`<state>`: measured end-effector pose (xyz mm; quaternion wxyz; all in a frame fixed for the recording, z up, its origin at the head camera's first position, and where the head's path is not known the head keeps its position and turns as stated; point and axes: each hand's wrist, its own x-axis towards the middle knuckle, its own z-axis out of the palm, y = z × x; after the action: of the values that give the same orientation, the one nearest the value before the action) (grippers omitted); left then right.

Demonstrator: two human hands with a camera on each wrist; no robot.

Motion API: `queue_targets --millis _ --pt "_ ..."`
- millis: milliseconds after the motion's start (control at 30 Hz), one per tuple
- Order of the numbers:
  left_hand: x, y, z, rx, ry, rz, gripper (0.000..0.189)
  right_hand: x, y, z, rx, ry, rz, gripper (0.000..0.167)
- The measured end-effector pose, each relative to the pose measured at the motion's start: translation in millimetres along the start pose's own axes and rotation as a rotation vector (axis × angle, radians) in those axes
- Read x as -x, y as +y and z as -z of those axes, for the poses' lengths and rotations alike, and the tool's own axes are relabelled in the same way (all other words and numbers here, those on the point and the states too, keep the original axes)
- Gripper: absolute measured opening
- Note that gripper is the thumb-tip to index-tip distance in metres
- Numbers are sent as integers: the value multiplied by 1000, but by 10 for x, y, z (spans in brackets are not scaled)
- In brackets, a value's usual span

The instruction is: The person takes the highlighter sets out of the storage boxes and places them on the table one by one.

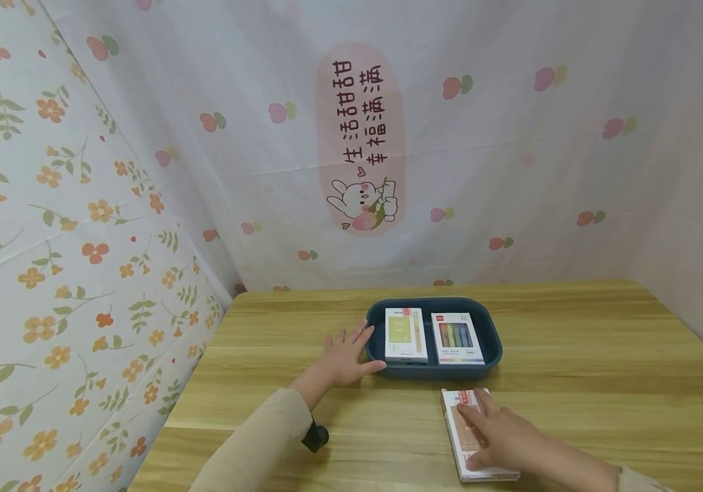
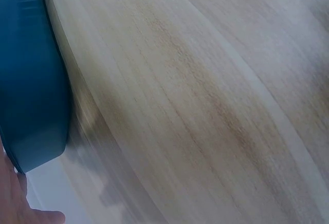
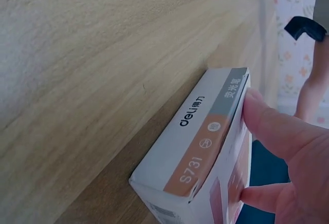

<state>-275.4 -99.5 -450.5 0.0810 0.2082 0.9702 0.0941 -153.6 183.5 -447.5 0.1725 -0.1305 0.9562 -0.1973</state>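
A blue tray (image 1: pixel 494 335) with two compartments stands towards the back of the table. My left hand (image 1: pixel 341 359) touches its left end with spread fingers; the left wrist view catches only the hand's edge beside the tray wall (image 2: pixel 33 80). Nearer to me, a white and brown highlighter box (image 1: pixel 466 437) lies flat on the table. On its top rests my right hand (image 1: pixel 507 437), thumb and fingertips against the upper face. The right wrist view shows the box's printed side (image 3: pixel 193 142). A green-labelled box (image 1: pixel 399 335) occupies the left compartment, and a box picturing coloured pens (image 1: pixel 457 345) the right.
The wooden table (image 1: pixel 597 369) extends to both sides of the tray. A patterned curtain (image 1: pixel 253 171) hangs behind it, and a floral one (image 1: pixel 80 273) along the left. A black wrist camera (image 1: pixel 315 436) is worn under the left sleeve (image 1: pixel 259 437).
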Motion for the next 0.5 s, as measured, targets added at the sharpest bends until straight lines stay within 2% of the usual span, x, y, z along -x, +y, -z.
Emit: queue_targets --millis 200,500 --pt "9 2 -1 6 4 1 84 5 -31 -9 2 -17 -32 89" --pt "3 -9 -8 -5 7 -14 87 -23 -48 -37 18 10 -11 89"
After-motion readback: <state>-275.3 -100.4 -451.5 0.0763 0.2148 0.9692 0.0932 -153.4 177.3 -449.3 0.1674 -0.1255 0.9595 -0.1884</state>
